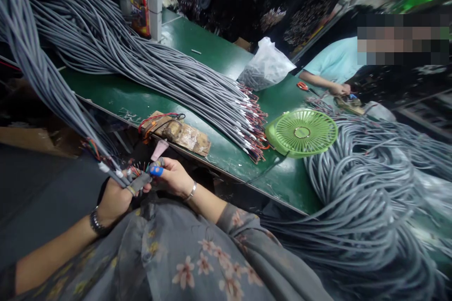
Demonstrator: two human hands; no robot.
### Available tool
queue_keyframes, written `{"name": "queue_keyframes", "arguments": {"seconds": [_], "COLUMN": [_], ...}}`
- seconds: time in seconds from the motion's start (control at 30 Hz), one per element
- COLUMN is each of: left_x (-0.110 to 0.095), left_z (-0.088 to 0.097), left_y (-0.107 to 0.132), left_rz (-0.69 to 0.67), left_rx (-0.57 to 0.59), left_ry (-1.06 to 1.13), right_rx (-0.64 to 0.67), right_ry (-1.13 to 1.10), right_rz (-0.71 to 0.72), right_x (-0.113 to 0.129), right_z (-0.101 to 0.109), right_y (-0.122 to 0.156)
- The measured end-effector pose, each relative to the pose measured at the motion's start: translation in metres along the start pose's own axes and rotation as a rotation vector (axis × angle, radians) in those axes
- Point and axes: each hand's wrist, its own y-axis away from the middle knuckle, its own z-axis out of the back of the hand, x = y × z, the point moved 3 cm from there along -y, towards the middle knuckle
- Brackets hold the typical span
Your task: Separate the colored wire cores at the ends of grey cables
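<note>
Gray cables point(63, 99) slant downward, colored wires point(92, 147) splayed.

Workshop, cable bundles point(169, 73) heaping the workbench point(215, 42)

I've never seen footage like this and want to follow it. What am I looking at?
There's no machine here: a head-worn camera looks forward and down at the wearer's own two hands. The left hand holds grey cables near their ends; the right hand is close beside it, by the coloured wires, though what it pinches is unclear. On the green table are a long bundle of more cables, a wooden block, a white plastic bag and a green fan. Farther off is a co-worker.
</note>
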Motion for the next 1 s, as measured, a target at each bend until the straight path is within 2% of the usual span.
{"name": "queue_keyframes", "arguments": {"seconds": [0.13,0.33,0.5,0.6,0.73,0.83,0.9,0.93,1.0], "left_x": [-0.006,-0.005,-0.012,-0.017,-0.021,-0.02,-0.019,-0.019,-0.016], "left_z": [-0.001,0.001,-0.005,-0.01,-0.015,-0.016,-0.015,-0.015,-0.014], "left_y": [0.003,0.003,0.002,0.001,-0.002,-0.005,-0.006,-0.007,-0.008], "left_rz": [-0.003,0.026,0.038,0.043,0.065,0.087,0.088,0.087,0.086], "left_rx": [0.06,-0.093,-0.109,-0.112,-0.118,-0.113,-0.108,-0.103,-0.092], "left_ry": [-0.074,0.117,0.207,0.205,0.207,0.216,0.217,0.214,0.21], "right_rx": [-0.019,-0.024,-0.1,-0.084,-0.052,-0.134,-0.177,-0.177,-0.148], "right_ry": [0.051,0.063,-0.117,-0.132,-0.031,0.134,0.206,0.2,0.097], "right_rz": [0.012,0.012,-0.052,-0.088,0.055,0.251,0.329,0.321,0.22], "right_x": [0.005,0.001,-0.001,0.002,0.003,0.004,0.004,0.003,0.001], "right_z": [-0.007,0.001,0.017,0.017,0.014,0.017,0.019,0.019,0.017], "right_y": [0.001,0.0,-0.016,-0.029,-0.039,-0.037,-0.036,-0.035,-0.037]}}
